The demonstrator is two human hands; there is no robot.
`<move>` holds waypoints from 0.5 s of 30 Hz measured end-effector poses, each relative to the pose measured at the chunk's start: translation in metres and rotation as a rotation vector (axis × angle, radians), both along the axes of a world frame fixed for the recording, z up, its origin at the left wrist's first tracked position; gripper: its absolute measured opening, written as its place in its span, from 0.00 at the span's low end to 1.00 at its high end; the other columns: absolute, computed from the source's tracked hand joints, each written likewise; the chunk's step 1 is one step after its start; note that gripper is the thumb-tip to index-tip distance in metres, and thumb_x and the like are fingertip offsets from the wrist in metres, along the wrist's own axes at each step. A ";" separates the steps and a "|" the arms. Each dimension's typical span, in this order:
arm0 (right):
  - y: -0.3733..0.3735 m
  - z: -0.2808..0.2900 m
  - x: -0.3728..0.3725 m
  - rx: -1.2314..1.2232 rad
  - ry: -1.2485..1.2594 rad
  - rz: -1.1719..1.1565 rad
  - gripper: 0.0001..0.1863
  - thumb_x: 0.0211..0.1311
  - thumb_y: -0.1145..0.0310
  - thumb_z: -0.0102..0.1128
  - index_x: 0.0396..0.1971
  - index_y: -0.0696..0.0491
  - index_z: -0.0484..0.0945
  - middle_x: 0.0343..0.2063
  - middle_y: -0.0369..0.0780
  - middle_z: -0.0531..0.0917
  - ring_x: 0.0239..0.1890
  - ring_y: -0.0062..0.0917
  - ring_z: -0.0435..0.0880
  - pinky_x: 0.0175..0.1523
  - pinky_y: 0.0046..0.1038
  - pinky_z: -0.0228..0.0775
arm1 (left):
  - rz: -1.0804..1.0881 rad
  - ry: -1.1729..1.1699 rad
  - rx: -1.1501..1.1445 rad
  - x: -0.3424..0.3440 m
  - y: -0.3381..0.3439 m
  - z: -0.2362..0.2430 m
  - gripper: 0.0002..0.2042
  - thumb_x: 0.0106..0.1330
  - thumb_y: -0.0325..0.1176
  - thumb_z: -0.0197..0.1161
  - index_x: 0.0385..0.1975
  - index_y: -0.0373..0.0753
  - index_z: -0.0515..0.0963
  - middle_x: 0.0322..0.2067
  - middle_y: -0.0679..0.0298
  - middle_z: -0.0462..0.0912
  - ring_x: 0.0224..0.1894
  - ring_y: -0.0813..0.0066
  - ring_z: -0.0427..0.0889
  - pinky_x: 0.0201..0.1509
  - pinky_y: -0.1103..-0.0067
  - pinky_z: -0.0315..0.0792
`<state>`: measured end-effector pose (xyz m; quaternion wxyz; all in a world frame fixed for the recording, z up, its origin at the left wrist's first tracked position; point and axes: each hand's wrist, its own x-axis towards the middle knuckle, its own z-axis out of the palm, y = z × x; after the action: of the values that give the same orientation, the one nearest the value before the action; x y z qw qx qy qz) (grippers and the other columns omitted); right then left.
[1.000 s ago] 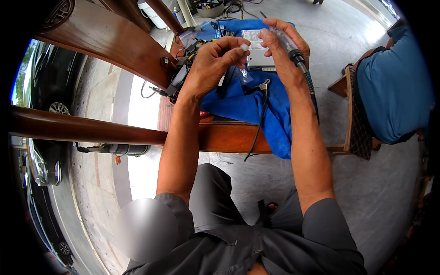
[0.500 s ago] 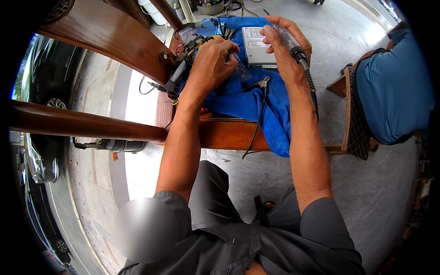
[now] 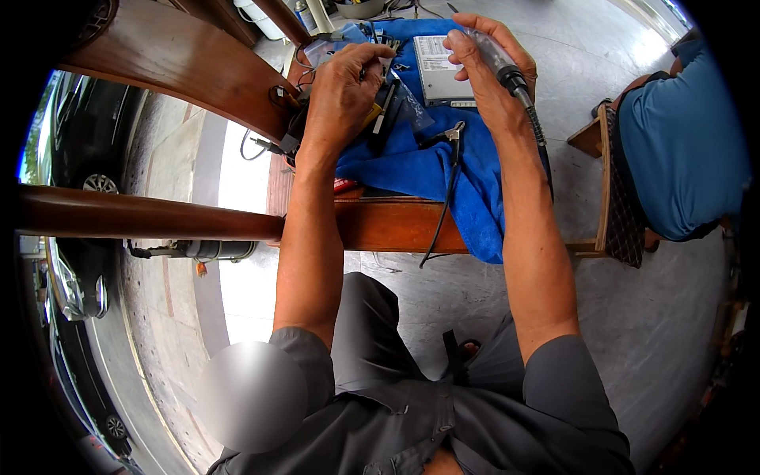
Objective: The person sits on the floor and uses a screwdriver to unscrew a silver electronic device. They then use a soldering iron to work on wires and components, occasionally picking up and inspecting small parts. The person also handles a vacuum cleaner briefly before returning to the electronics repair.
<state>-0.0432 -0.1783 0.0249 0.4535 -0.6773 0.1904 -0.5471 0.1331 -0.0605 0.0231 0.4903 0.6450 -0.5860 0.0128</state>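
Observation:
My right hand (image 3: 495,87) is closed round a pen-like tool (image 3: 507,71) with a pointed tip, clear handle and black cord. My left hand (image 3: 344,91) has curled fingers over small parts and cables at the table's back left; what they hold is hidden. Beside it lies a clear plastic bag (image 3: 412,111). A silver box with a white label (image 3: 434,75) sits on a blue cloth (image 3: 471,186) between my hands. A metal-jawed tool (image 3: 453,134) and a black cable lie on the cloth, over the wooden table (image 3: 388,226).
Wooden rails (image 3: 150,207) and a broad upright board (image 3: 190,59) border the left side. A person in a blue shirt (image 3: 681,150) sits on a wooden seat (image 3: 602,190) at the right. A black car (image 3: 83,131) stands far left, and a white bucket (image 3: 261,20) at the back.
My left hand has moved left and up into the clutter; the small white piece earlier at its fingertips no longer shows clearly. My right hand still holds the tool, barely moved.

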 end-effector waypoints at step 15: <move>-0.001 0.000 0.000 -0.002 -0.001 0.010 0.21 0.64 0.48 0.74 0.52 0.44 0.87 0.32 0.34 0.88 0.37 0.16 0.88 0.37 0.20 0.82 | 0.062 -0.333 0.052 0.002 -0.003 -0.016 0.08 0.63 0.28 0.70 0.39 0.35 0.86 0.39 0.54 0.84 0.45 0.51 0.82 0.51 0.64 0.75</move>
<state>-0.0434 -0.1793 0.0247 0.4555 -0.6784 0.1862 -0.5456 0.1348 -0.0635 0.0072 0.3688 0.6641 -0.6393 0.1192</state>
